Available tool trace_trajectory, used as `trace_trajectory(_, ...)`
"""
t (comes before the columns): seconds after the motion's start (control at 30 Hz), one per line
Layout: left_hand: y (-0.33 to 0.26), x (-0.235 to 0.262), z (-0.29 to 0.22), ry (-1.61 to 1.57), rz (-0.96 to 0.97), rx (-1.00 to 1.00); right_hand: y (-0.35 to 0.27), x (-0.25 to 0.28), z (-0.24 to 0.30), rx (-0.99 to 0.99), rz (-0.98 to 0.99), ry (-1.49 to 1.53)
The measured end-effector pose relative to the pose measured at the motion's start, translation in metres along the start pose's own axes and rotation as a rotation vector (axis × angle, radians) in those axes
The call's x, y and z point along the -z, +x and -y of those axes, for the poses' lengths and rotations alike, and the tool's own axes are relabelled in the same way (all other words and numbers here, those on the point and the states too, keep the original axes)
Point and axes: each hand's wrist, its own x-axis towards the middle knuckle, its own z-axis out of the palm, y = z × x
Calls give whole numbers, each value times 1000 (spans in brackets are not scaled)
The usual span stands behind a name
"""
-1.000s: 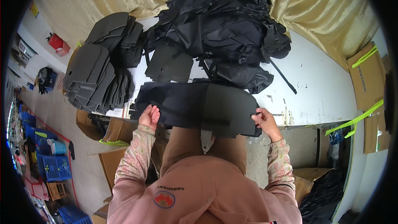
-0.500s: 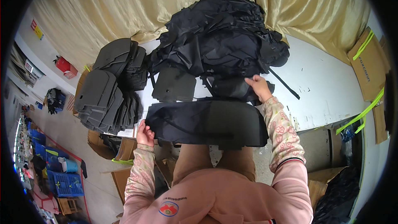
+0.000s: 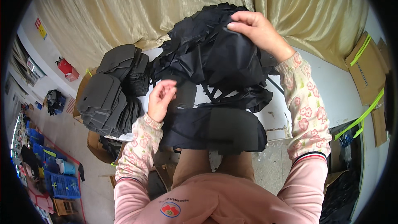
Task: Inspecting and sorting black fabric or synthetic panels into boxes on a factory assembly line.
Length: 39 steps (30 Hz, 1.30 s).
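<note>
A crumpled heap of thin, glossy black fabric (image 3: 186, 54) fills the upper centre; rounded dark-grey flat panels (image 3: 101, 93) lie stacked at left; a long black fabric piece (image 3: 186, 130) spans lower centre. The right hand (image 3: 259, 29) pinches the heap's top sheet — the left hand (image 3: 160, 101), loosely parted, hovers left of centre.

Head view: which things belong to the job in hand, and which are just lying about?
Likely part of the job:
- black fabric sheet, pinched in the right hand
- black fabric heap
- long black piece at the near table edge
- dark grey panels stacked left

Apparently just lying about:
- blue crate
- light-blue bucket
- cardboard at right
</note>
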Motion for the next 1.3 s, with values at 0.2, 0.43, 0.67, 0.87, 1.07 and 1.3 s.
trace_trajectory(0.2,63,-36,-82,43,260,-367,-1,-47,37,163,334,-179)
trace_trajectory(0.43,61,-53,-91,-9,604,-71,-27,-69,37,-31,606,62)
trace_trajectory(0.67,37,-14,-93,177,593,136,-73,-60,9,-344,879,284)
trace_trajectory(0.87,24,10,-86,268,613,138,-85,-45,4,-258,848,-52)
trace_trajectory(1.07,16,25,-67,159,705,284,-82,-40,17,-261,772,-97)
trace_trajectory(1.3,10,1,-56,14,875,383,-68,-53,48,-148,746,74)
